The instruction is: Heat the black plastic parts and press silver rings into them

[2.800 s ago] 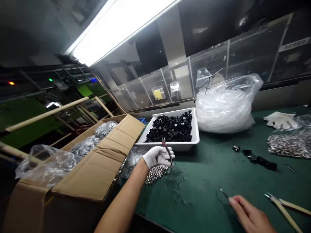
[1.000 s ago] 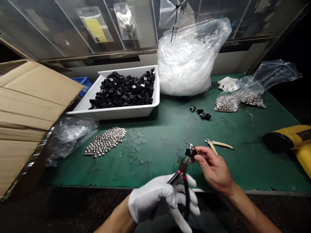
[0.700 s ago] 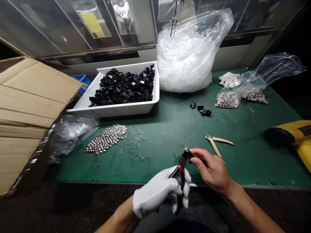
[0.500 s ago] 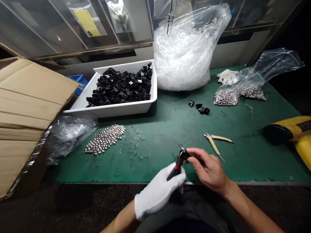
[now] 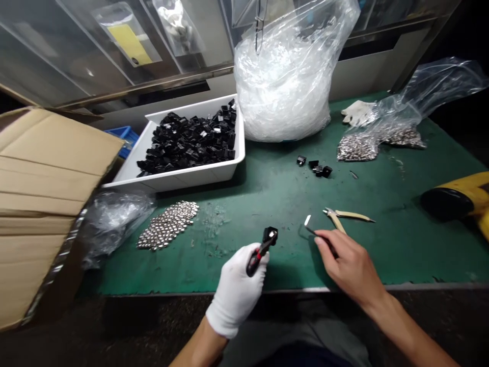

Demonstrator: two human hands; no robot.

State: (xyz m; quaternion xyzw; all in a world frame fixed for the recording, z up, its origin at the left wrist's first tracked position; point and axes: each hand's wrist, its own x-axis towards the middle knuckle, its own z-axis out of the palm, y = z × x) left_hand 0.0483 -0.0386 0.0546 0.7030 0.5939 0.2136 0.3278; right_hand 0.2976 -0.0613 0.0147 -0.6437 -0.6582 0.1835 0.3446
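My left hand, in a white glove, is wrapped round the handles of red-and-black pliers. At their jaws is a small black part with a shiny metal bit in it. My bare right hand pinches a thin dark tool with a bright, bent tip, held to the right of the black part and apart from it. Cream-handled cutters lie on the green mat just beyond my right hand, which hides part of one handle.
A white tray of black parts stands at the back left, metal pieces before it. Behind are a big clear bag, loose black parts and bagged metal parts. A cardboard box is left, a yellow tool right.
My hands have moved apart. The left has shifted left with the pliers and black part, and the right has drawn away to the right with the thin tool. The view has shifted slightly.
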